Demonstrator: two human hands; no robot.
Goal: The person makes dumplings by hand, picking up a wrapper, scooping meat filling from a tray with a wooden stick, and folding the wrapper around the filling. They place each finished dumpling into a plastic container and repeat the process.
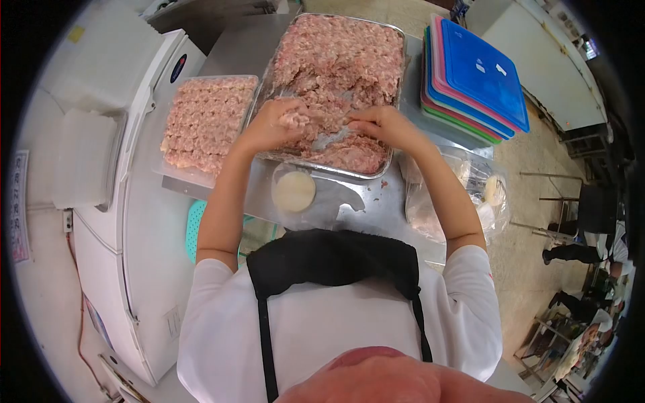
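A large metal tray full of pink ground meat lies on the steel table. Over the tray's left part, my left hand is closed round a lump of meat. My right hand is at the tray's right side, its fingers pinched together at the meat; what lies between them is too small to name. Between the hands a bare patch of the tray's bottom shows. Left of the tray, a shallower container holds meat in rows of small lumps. A round pale disc lies on clear plastic in front.
Coloured lids are stacked at the right, blue on top. Below them are clear plastic bags with pale contents. A white freezer stands at the left, near a turquoise basket. Other people are far off at the right.
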